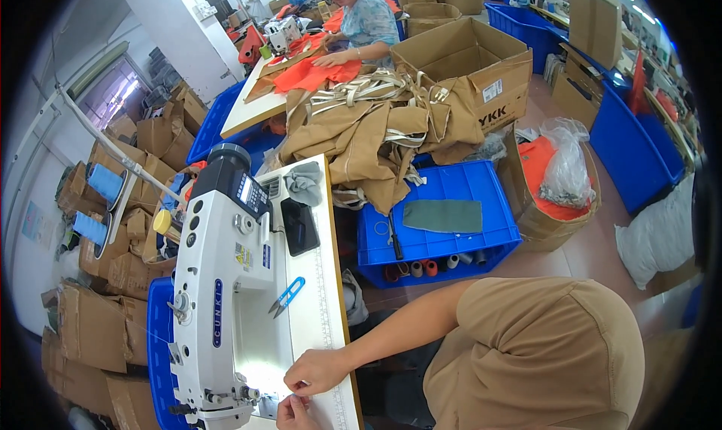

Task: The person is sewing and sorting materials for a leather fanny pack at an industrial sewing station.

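Observation:
A white sewing machine (218, 294) stands on a pale table with a ruler strip (325, 294) along its edge. My right hand (312, 371) reaches over the table beside the lit needle area, fingers curled and pinched. Just below it, my left hand (293, 413) is partly in view at the lower edge, fingers bent and close to the right one. Whatever they hold is too small to make out. Blue thread snips (293, 291) lie on the machine bed, with a black phone (299, 227) and grey cloth (302, 182) farther back on the table.
A blue crate (376, 242) with green fabric (442, 215) stands beside the table, near piled tan fabric (361, 129). A co-worker (365, 31) handles orange cloth at another table. Cardboard boxes (90, 325) are heaped left; a box with orange material (530, 182) stands right.

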Motion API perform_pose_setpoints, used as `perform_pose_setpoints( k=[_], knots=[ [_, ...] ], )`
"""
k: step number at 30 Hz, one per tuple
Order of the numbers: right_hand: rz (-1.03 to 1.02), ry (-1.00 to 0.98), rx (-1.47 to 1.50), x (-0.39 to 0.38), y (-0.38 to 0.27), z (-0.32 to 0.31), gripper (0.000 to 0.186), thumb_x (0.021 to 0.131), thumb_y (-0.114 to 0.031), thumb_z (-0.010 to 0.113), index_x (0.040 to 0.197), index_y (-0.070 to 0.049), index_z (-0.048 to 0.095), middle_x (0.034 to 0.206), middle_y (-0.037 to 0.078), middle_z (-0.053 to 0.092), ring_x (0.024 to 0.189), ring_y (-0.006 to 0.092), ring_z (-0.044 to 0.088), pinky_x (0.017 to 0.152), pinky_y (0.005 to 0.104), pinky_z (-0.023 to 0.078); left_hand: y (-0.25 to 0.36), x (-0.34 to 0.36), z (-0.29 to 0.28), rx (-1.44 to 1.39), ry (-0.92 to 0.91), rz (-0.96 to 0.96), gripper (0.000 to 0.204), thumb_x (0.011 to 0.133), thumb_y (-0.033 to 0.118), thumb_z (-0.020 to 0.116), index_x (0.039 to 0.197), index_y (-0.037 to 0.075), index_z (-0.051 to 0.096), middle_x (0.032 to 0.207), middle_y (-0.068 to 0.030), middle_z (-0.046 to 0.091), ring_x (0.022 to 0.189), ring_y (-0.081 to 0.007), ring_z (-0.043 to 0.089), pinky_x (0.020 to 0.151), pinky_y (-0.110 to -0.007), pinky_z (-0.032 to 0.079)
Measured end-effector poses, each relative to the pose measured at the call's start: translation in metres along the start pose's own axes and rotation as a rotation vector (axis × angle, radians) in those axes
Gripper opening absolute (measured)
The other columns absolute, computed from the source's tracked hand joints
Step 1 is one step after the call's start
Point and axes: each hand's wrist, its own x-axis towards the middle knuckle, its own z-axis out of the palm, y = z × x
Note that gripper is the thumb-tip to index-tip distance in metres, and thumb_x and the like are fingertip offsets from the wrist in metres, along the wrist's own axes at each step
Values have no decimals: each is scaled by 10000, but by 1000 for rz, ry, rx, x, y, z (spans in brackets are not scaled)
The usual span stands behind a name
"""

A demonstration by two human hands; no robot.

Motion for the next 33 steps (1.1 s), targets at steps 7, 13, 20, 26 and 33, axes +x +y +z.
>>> perform_pose_setpoints(
  k=[7, 13, 20, 26, 33],
  knots=[
    [-107, -27, -77, -2, 4, 3, 161, 880, -194, 632, 797, -59, 603, 788, 98, 643, 762, 306, 637, 665, 409, 492, -5, 4, -4, 10, -26, -19, 258, 1015, 177, 580, 899, -30, 681, 816, -64, 657, 754, -145, 562, 687, -305, 464],
    [-180, -40, -131, -2, 5, 6, 205, 921, -227, 617, 808, -61, 576, 800, 77, 629, 751, 291, 640, 640, 408, 490, -14, 4, -10, -13, -94, -40, 266, 1016, 185, 590, 873, -25, 668, 779, -42, 627, 719, -122, 531, 657, -280, 428],
    [-240, -49, -140, -3, 6, 5, 245, 962, -305, 602, 888, -74, 566, 847, 69, 618, 775, 278, 641, 646, 394, 493, -22, 8, -16, -130, -192, -80, 276, 1018, 186, 596, 846, -19, 665, 754, -36, 620, 693, -109, 518, 635, -265, 401],
    [-203, -34, -101, -4, 7, 7, 193, 874, -233, 666, 821, -62, 593, 822, 85, 621, 776, 312, 641, 673, 420, 501, -13, 5, -12, -170, -185, -76, 289, 1016, 194, 597, 841, -25, 667, 763, -38, 635, 679, -106, 505, 629, -267, 396],
    [-288, 9, -194, -5, 11, 8, 204, 967, -252, 598, 866, -77, 575, 804, 51, 566, 738, 251, 616, 626, 372, 481, -5, 2, -12, -216, -198, -100, 278, 1014, 208, 604, 833, 1, 646, 750, -28, 616, 674, -97, 503, 607, -251, 392]
  ],
)
